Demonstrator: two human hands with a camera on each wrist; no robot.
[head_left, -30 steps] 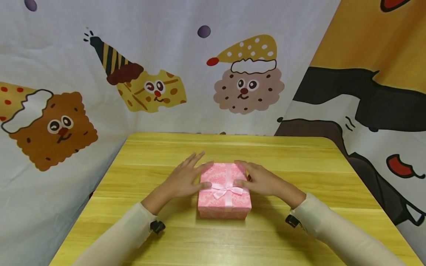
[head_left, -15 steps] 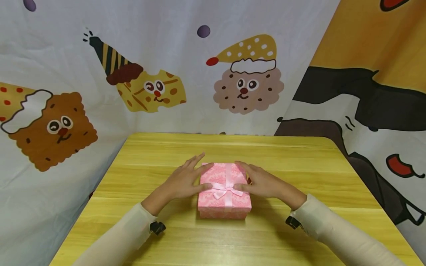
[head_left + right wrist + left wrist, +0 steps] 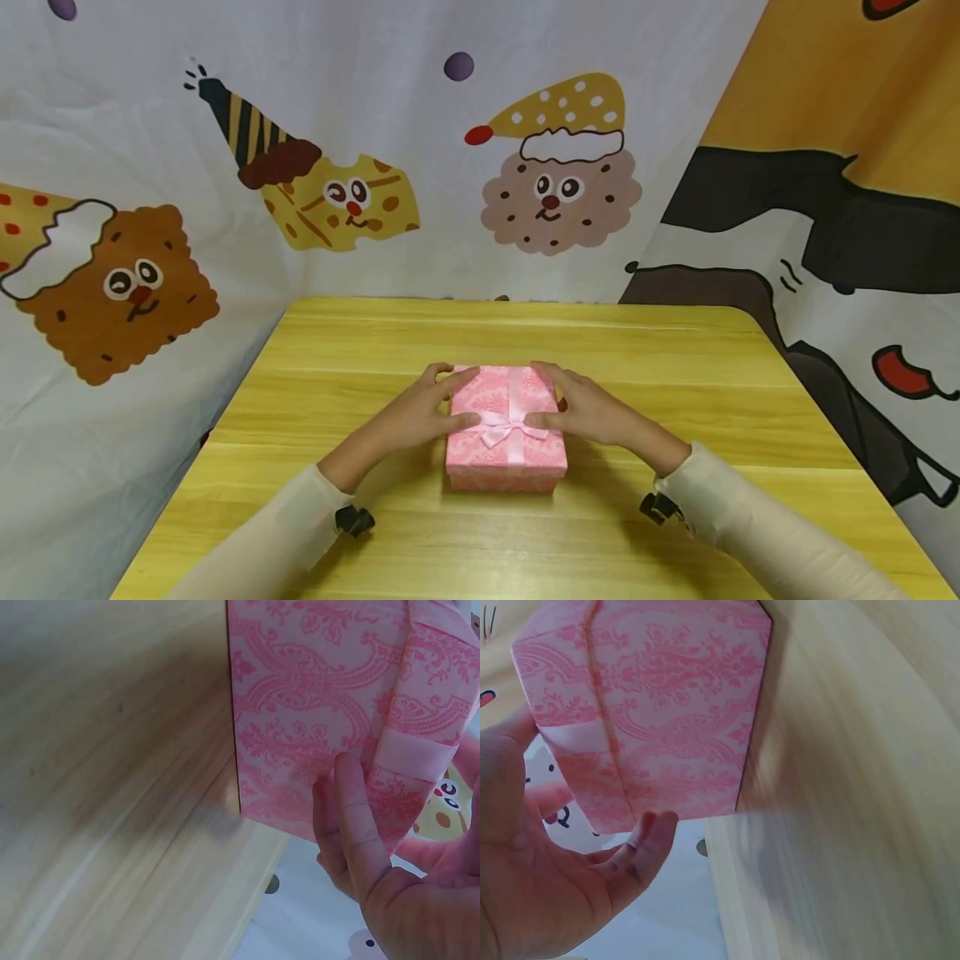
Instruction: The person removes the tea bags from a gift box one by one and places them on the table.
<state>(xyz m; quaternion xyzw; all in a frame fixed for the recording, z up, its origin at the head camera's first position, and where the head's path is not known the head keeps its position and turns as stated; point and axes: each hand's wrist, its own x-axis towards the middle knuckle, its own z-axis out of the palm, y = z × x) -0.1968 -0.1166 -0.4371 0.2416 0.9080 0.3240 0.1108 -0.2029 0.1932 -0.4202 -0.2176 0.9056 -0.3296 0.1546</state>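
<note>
A pink patterned gift box [image 3: 495, 458] with its lid on sits on the wooden table in the head view. A satin ribbon bow [image 3: 513, 428] is tied across the lid. My left hand [image 3: 416, 410] grips the lid from the left, thumb on top near the bow. From the opposite side my right hand [image 3: 600, 413] holds it likewise, its thumb close to the bow. The left wrist view shows bent fingers [image 3: 657, 838] at the far edge of the box's side. In the right wrist view, fingers [image 3: 355, 817] press on the side, across the lid's lower edge.
The yellow wooden table [image 3: 480, 542] extends around the box on all sides. Behind it hangs a white curtain [image 3: 450, 167] printed with cartoon biscuits and cheese. A dark camera mount [image 3: 354, 521] is strapped at the left wrist, another camera mount [image 3: 658, 507] at the right.
The left hand's raised fingers have come down and curled against the far left side of the box. The right hand and the box have hardly moved.
</note>
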